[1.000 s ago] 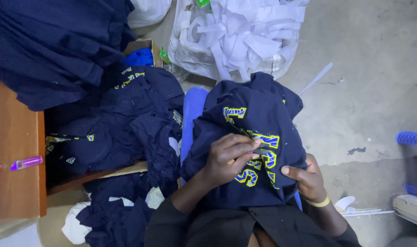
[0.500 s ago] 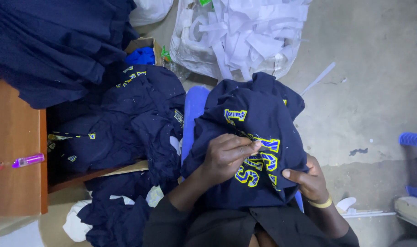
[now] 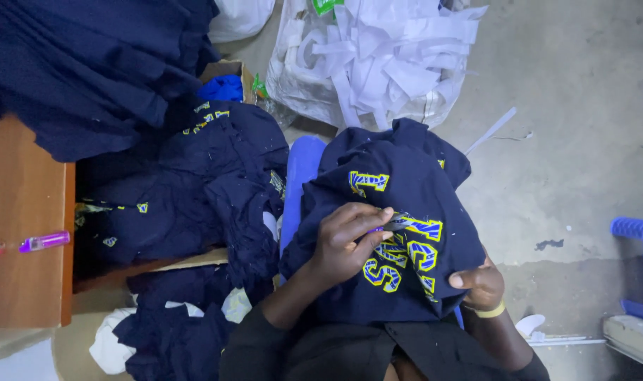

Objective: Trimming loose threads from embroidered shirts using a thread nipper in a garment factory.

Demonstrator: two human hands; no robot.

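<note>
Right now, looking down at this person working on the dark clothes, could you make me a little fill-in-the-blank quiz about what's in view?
1. The navy garment on the person's lap carries stitched lettering in blue and ____.
2. The left hand rests on the lettering, while the right hand grips the garment's ____ edge.
3. The band on the right wrist is ____.
4. The big clear bag on the floor is stuffed with ____ paper strips.

Missing words: yellow; lower right; yellow; white

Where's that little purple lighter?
In the head view, the purple lighter lies at the far left on the wooden table, beside the pile of navy garments.
</note>
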